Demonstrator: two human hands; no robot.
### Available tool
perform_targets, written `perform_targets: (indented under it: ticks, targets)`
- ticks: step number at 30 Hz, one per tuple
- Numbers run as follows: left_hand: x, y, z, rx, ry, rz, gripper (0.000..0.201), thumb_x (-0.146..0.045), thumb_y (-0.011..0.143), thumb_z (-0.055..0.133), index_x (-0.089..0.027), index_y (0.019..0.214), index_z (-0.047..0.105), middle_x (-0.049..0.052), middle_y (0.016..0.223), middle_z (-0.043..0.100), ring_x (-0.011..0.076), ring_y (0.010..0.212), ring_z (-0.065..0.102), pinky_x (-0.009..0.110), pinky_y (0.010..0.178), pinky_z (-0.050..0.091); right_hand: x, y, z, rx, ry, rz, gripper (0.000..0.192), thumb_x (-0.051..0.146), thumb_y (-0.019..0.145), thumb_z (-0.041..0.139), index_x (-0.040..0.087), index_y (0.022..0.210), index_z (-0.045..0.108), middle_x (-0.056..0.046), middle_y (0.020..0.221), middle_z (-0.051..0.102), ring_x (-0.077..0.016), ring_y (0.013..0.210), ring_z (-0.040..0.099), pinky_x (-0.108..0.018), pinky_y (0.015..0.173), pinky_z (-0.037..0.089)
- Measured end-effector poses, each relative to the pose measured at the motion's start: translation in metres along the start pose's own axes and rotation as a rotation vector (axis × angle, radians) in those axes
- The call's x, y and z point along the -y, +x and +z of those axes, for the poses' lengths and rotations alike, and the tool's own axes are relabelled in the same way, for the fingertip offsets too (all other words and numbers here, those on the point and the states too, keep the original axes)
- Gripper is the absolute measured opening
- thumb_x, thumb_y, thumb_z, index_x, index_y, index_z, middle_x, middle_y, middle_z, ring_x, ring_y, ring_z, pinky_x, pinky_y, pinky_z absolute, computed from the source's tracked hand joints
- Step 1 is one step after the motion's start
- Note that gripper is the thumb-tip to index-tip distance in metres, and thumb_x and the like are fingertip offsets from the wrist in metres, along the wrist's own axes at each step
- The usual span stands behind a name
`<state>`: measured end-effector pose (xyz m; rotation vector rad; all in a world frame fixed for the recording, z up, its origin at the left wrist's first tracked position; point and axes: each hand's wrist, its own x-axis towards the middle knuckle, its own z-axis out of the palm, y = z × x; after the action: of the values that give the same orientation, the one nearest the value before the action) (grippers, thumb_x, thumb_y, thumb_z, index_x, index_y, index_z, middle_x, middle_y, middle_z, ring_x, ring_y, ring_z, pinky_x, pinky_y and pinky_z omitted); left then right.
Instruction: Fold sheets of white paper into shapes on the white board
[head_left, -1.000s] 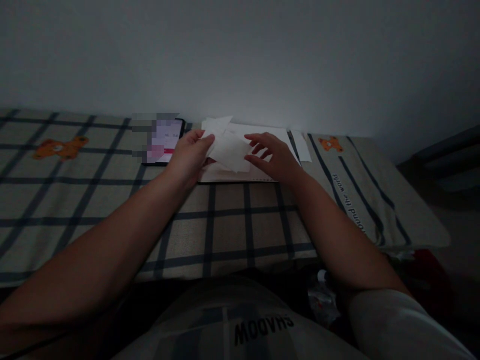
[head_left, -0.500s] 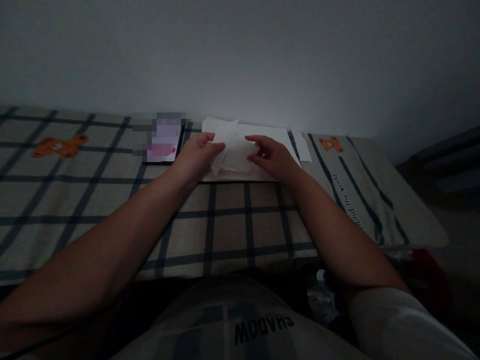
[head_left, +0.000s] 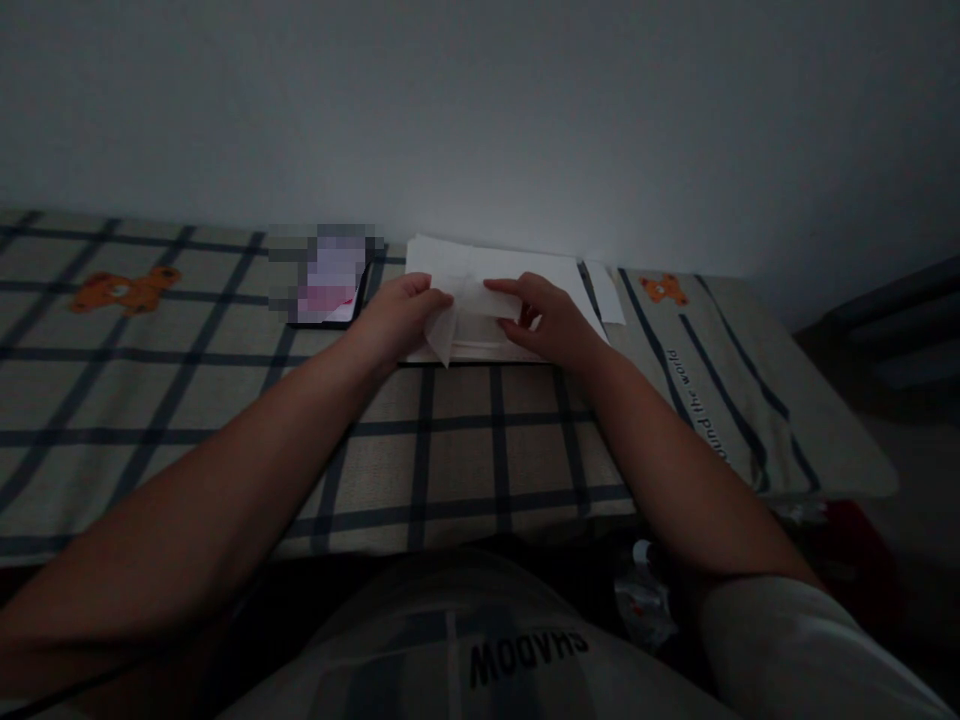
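Both my hands hold a small white sheet of paper [head_left: 469,305] just above a stack of white paper [head_left: 487,265] lying on a checked bedspread [head_left: 450,440]. My left hand [head_left: 397,318] pinches the sheet's left side, where a corner droops down. My right hand [head_left: 544,318] pinches its right side between thumb and fingers. The sheet is bent between the two hands.
A phone [head_left: 328,285] with a lit screen lies left of the paper stack. A narrow white paper strip [head_left: 606,290] lies right of the stack. A grey wall stands right behind. The bed's edge drops off at the right, where dark clutter sits on the floor.
The hands came closer together. My right hand, open beside the sheet a second ago, now grips it, and the sheet has gone from spread flat to bent over.
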<state>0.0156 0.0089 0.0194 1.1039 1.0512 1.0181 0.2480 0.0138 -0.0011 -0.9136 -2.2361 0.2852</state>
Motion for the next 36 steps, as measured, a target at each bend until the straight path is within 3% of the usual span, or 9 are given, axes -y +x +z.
perform_targets:
  ticks: [4, 8, 13, 16, 25, 30, 36]
  targets:
    - [0.002, 0.002, -0.001, -0.012, 0.077, 0.036, 0.010, -0.019, 0.077, 0.069, -0.017, 0.087, 0.070, 0.003, 0.079, 0.072, 0.0152, 0.066, 0.065, 0.025, 0.060, 0.053, -0.001, 0.001, -0.003, -0.025, -0.030, -0.052, 0.050, 0.011, 0.086, 0.063, 0.026, 0.134, 0.067, -0.002, 0.092, 0.058, -0.0157, 0.075, 0.055, -0.031, 0.070, 0.050]
    - [0.000, -0.002, 0.000, -0.074, 0.118, 0.033, 0.007, -0.023, 0.080, 0.070, -0.016, 0.080, 0.068, 0.002, 0.073, 0.068, 0.0139, 0.060, 0.061, 0.024, 0.056, 0.050, -0.005, 0.000, 0.000, -0.039, -0.030, -0.091, 0.037, 0.021, 0.094, 0.064, 0.029, 0.130, 0.071, -0.002, 0.091, 0.059, -0.0163, 0.080, 0.056, -0.030, 0.069, 0.048]
    - [-0.004, -0.008, 0.002, -0.122, 0.184, 0.058, 0.024, -0.027, 0.085, 0.069, -0.018, 0.065, 0.058, -0.001, 0.059, 0.055, 0.0090, 0.049, 0.048, 0.020, 0.047, 0.037, -0.005, 0.000, 0.002, -0.066, 0.039, -0.128, 0.026, 0.028, 0.097, 0.067, 0.030, 0.121, 0.076, -0.002, 0.094, 0.061, -0.0146, 0.082, 0.057, -0.028, 0.070, 0.047]
    - [-0.004, -0.009, 0.003, -0.140, 0.231, 0.051, 0.026, -0.030, 0.089, 0.065, -0.018, 0.066, 0.057, -0.002, 0.058, 0.053, 0.0089, 0.047, 0.046, 0.020, 0.046, 0.033, -0.003, 0.001, 0.002, -0.076, 0.054, -0.112, 0.021, 0.031, 0.096, 0.069, 0.030, 0.114, 0.079, -0.002, 0.093, 0.061, -0.0142, 0.081, 0.057, -0.028, 0.070, 0.047]
    - [-0.014, -0.011, 0.008, -0.040, 0.036, -0.110, 0.029, -0.023, 0.102, 0.050, -0.015, 0.078, 0.064, -0.001, 0.063, 0.060, 0.0125, 0.062, 0.063, 0.026, 0.069, 0.052, -0.002, 0.002, -0.002, -0.134, 0.055, -0.106, 0.019, 0.036, 0.097, 0.066, 0.029, 0.109, 0.079, -0.002, 0.093, 0.066, -0.0150, 0.082, 0.059, -0.030, 0.069, 0.046]
    - [-0.012, -0.009, 0.004, 0.005, 0.016, -0.085, 0.024, -0.025, 0.099, 0.055, -0.015, 0.081, 0.068, 0.002, 0.074, 0.068, 0.0122, 0.063, 0.063, 0.026, 0.068, 0.051, 0.003, 0.003, -0.003, -0.146, 0.054, -0.038, 0.021, 0.040, 0.098, 0.064, 0.029, 0.105, 0.080, -0.003, 0.092, 0.068, -0.0163, 0.083, 0.060, -0.032, 0.072, 0.048]
    - [-0.005, -0.005, 0.001, 0.008, 0.047, -0.036, 0.006, -0.020, 0.084, 0.068, -0.017, 0.079, 0.070, 0.003, 0.075, 0.070, 0.0137, 0.063, 0.062, 0.025, 0.062, 0.051, 0.001, 0.001, -0.003, -0.139, 0.049, 0.021, 0.022, 0.043, 0.095, 0.066, 0.027, 0.101, 0.079, -0.004, 0.091, 0.068, -0.0171, 0.079, 0.059, -0.032, 0.067, 0.049]
